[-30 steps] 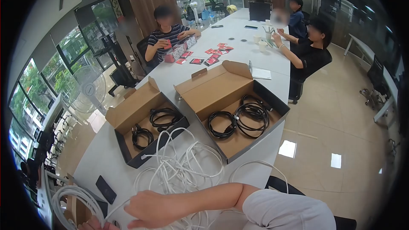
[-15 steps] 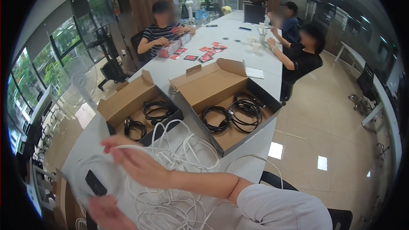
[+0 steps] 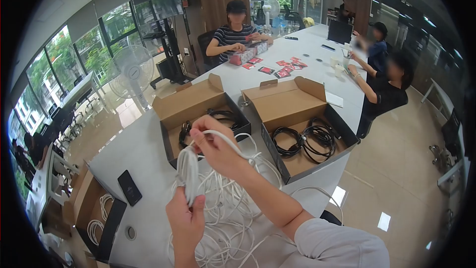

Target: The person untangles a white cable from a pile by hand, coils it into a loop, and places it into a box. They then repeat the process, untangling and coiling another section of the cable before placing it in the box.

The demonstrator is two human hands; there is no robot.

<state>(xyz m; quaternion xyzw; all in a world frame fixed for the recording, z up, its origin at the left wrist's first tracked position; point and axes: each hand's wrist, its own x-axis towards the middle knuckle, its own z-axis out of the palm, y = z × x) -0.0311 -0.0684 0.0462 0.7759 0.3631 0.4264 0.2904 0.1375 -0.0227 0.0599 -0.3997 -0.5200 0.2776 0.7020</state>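
My left hand [image 3: 185,218] is closed around the lower end of a bundled coil of white cable [image 3: 187,171], which stands upright above the fist. At the top of the coil, my right hand [image 3: 218,150] pinches a strand of the same cable, fingers curled together. From the right hand a length runs back toward a loose tangle of white cable [image 3: 225,203] spread over the table beneath both forearms. Just behind the right hand is an open cardboard box [image 3: 191,104] with black cables, partly covered by the hand.
A second open box [image 3: 277,106] holds coiled black cables [image 3: 317,139]. A phone [image 3: 129,187] lies left of my hands; a box with white cables [image 3: 104,223] sits lower left. Red cards [image 3: 285,69] lie farther back, with people seated on both sides.
My hands have come together on the cable coil, which was blurred and spread wide over the phone before. The phone now lies uncovered, and the view has turned left.
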